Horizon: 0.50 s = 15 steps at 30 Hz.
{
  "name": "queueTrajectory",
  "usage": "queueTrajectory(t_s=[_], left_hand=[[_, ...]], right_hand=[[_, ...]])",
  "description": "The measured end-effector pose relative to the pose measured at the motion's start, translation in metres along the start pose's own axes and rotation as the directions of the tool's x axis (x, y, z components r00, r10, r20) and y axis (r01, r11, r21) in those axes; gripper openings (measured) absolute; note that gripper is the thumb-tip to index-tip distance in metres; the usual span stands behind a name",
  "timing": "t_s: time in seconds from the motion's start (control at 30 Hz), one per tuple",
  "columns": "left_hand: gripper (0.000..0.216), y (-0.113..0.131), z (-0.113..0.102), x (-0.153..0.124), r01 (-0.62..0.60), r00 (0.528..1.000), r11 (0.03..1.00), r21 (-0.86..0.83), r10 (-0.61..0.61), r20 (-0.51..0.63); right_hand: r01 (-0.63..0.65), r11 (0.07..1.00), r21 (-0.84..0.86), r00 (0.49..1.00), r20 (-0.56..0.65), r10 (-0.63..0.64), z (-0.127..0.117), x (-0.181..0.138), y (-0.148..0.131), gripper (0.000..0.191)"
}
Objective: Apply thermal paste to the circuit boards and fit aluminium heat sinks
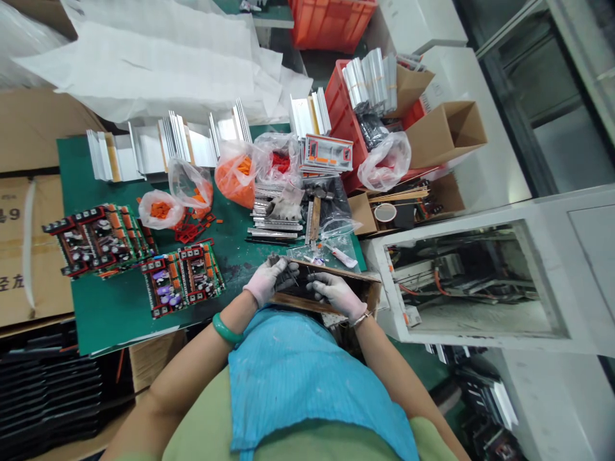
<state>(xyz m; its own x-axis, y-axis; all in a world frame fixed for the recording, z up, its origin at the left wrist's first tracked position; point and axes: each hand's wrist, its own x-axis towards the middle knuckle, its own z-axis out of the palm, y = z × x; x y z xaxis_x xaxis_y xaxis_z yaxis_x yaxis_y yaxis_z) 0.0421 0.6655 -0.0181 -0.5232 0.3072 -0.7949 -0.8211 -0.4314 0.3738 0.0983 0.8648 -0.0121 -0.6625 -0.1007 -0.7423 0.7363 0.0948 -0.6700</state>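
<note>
My left hand [271, 280], in a white glove with greyed fingertips, is over the left end of an open wooden drawer [373, 296] at the table's front edge. Its fingers are curled together round something small and dark that I cannot make out. Facing it over the same drawer, my right hand [336, 294] wears a matching glove. Thumb and fingers pinch there, with a thin, small piece showing at the tips, too small to name. The drawer's dark inside lies below both hands, and its contents are hard to see.
On the green table [108, 326] stand circuit boards [185, 278], bags of orange parts [235, 173], aluminium profiles [148, 150] and a hammer [314, 214]. A white tube [342, 256] lies behind the drawer. At right are a red crate [343, 121] and a white-framed machine window [480, 282].
</note>
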Motion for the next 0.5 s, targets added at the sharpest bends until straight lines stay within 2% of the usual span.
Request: queueTrajectory(t_s=[0.17,0.3,0.43,0.5], left_hand=[[0.018,-0.009,0.008,0.0,0.012,0.999,1.0,-0.012,-0.013,-0.043],[0.019,-0.013,0.014,0.002,-0.013,0.999,1.0,-0.005,0.013,-0.048],[0.017,-0.008,0.008,0.003,-0.034,0.998,0.999,0.033,0.036,-0.043],[0.017,-0.003,0.002,0.003,-0.024,0.999,0.996,0.086,0.026,-0.028]], right_hand=[[0.027,0.999,-0.029,0.992,-0.121,-0.03,0.021,-0.005,-0.006,0.027],[0.065,0.995,-0.071,0.978,-0.195,-0.077,0.039,-0.003,-0.008,0.026],[0.097,0.983,-0.155,0.963,-0.234,-0.132,0.037,-0.006,-0.008,0.025],[0.149,0.958,-0.244,0.945,-0.249,-0.21,0.029,-0.011,-0.008,0.022]])
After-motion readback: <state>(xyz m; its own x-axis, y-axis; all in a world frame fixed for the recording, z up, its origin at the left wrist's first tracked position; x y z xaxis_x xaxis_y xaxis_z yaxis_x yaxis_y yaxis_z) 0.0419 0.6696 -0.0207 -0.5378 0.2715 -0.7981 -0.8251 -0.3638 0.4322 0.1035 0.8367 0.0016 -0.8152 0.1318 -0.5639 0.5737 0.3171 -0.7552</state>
